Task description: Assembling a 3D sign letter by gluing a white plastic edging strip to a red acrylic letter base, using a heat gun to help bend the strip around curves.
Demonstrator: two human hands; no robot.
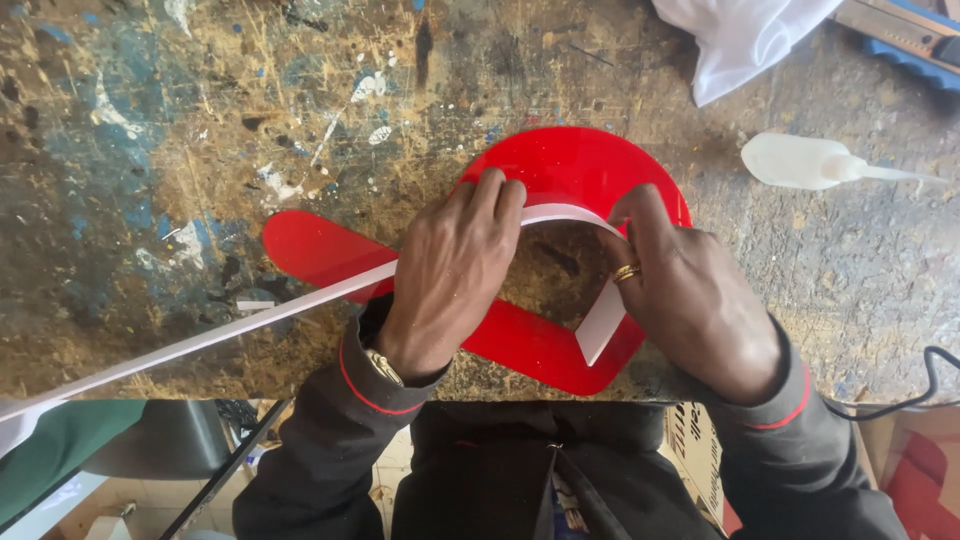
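Head view, looking straight down. Near edge of a paint-spattered desk, worn brown with blue and white flecks. Flat on it, a glossy red cut-out shape: a broad curved loop at centre, a rounded arm running out to the left, a lower limb reaching the near edge.

Left hand at centre, palm down, fingers pressed on a thin white strip against the inner curve of the red shape; grip narrow, pinching the strip down rather than wrapped round it. Wristwatch at the cuff of a dark sleeve with red piping.

Right hand just to the right, fingertips on the same strip where it bends round the loop; gold ring on one finger. Grip narrow here too, holding the strip against the red edge.

Strip standing on edge along the inner curve, free end hanging down between the hands, long tail trailing left past the near desk edge.

Far right: a white squeeze bottle lying on its side, nozzle pointing right, well apart from the hands. Further off, white cloth and a blue-handled utility knife. Black cable at the right near edge.
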